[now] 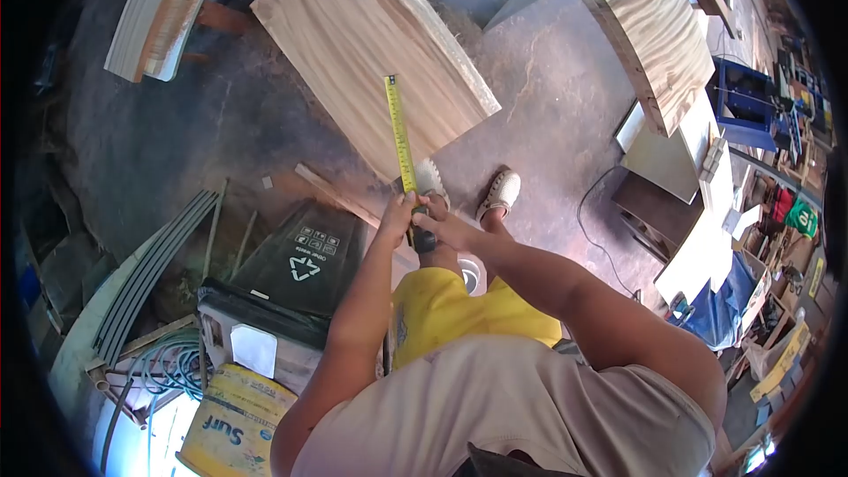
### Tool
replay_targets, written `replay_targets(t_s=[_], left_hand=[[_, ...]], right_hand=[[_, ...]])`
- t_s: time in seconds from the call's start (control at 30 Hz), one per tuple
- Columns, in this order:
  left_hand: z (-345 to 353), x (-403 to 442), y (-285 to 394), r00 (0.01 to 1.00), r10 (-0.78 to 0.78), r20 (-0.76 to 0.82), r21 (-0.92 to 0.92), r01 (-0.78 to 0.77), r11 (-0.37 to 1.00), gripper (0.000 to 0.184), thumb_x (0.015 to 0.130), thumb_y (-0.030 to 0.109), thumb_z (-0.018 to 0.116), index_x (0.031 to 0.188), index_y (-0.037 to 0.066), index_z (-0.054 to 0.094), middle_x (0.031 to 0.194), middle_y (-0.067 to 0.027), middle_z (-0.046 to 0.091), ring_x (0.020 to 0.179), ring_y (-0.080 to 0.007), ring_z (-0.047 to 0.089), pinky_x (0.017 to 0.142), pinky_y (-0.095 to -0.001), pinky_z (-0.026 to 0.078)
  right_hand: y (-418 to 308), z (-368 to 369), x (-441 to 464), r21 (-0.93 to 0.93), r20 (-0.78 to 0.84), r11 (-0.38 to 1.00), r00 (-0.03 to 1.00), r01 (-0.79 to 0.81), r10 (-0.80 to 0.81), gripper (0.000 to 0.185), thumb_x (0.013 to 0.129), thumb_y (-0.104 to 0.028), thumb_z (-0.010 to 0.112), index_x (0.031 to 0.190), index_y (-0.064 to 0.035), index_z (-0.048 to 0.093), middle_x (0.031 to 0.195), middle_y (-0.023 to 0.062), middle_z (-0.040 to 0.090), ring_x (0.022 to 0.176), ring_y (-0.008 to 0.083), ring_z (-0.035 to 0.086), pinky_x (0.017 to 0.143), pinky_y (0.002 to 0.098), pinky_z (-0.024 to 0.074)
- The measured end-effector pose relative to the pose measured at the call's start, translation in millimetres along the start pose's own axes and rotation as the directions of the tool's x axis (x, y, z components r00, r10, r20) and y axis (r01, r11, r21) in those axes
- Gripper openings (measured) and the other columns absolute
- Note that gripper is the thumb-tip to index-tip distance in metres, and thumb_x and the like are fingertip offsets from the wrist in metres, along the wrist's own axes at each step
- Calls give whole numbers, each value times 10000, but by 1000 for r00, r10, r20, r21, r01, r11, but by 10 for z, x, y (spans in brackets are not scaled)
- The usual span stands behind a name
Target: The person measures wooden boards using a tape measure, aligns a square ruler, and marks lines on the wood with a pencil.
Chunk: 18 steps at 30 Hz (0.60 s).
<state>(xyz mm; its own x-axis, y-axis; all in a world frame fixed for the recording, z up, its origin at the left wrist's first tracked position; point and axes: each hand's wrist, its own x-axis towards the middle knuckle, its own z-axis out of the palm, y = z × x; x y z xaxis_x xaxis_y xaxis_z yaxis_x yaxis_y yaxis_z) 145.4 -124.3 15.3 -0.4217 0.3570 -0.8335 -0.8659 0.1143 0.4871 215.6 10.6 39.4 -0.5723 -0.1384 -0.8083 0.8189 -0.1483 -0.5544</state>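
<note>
A tape measure is held in front of my body, its yellow blade [400,132] drawn out away from me over a large wooden board [371,44]. My left hand [397,215] is closed on the blade near the case. The dark case [422,238] sits in my right hand [437,219], whose fingers are wrapped round it. The blade's free end lies above the near part of the board, and whether it touches the wood I cannot tell.
A black bin [296,269] with a recycling mark stands at the left, beside a yellow bucket [234,420] and coiled hose [168,362]. More boards [662,44] rest at the upper right. A cable [583,203] runs over the floor near a white panel [698,238].
</note>
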Motion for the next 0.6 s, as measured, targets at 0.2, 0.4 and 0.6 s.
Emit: replay_targets(t_s=[0.2, 0.4, 0.6], left_hand=[[-427, 59, -162, 980, -121, 160, 636, -9, 771, 381, 961, 342, 456, 847, 20, 626, 743, -77, 633, 682, -170, 579, 671, -327, 460], [-500, 211, 150, 965, -199, 174, 802, -22, 597, 411, 947, 378, 469, 807, 31, 639, 748, -90, 639, 695, -193, 588, 687, -349, 457], [-326, 543, 583, 956, -218, 198, 916, -101, 388, 403, 952, 393, 456, 816, 66, 647, 732, -81, 635, 683, -180, 588, 666, -345, 455]], right_hand=[[-396, -784, 202, 5, -387, 996, 918, -92, 86, 537, 903, -348, 597, 1305, -32, 433, 1134, 121, 571, 933, 179, 596, 610, 286, 524], [-670, -1709, 657, -90, -556, 963, 790, 253, -260, 470, 881, -281, 631, 1250, -20, 504, 936, 109, 637, 707, 152, 618, 553, 276, 514], [-884, -2036, 767, -185, -469, 980, 871, 67, -148, 309, 897, -247, 615, 1065, 12, 618, 806, 70, 635, 637, 112, 593, 524, 244, 479]])
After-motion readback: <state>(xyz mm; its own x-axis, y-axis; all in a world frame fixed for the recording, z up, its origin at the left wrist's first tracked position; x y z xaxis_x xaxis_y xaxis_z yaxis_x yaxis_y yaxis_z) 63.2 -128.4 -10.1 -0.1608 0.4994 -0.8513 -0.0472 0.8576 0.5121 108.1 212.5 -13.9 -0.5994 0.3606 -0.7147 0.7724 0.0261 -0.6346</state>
